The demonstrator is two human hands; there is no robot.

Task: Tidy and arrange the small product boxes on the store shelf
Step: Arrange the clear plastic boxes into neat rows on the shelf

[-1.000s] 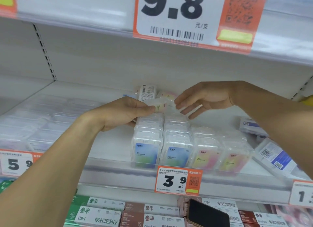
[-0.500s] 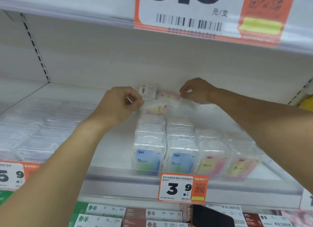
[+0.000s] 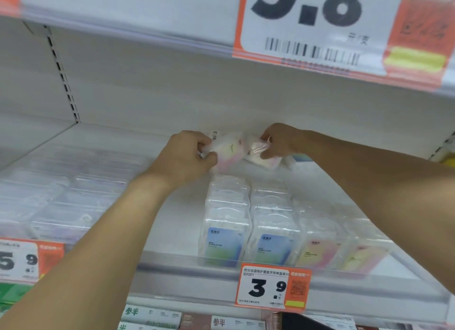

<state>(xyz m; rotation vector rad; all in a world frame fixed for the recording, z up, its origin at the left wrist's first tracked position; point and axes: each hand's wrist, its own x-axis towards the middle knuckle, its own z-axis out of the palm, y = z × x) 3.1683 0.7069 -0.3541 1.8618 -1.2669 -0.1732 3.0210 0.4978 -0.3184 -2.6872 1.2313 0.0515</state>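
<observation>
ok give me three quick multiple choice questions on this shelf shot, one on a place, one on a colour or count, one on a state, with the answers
1. Where are the two hands working?
A. at the back of the shelf
B. at the front lip
C. on the shelf below

2. What colours are the labels on the front row of four clear plastic boxes?
A. all blue
B. two blue-green, two pink-yellow
C. all pink

3. What is the left hand doing?
A. hanging open
B. gripping a clear pink-yellow box
C. pressing the price tag

Answers:
A, the left hand and right hand reach behind the rows.
B, the front row shows blue-green at left, pink-yellow at right.
B, its fingers close around the clear pink-yellow box.
</observation>
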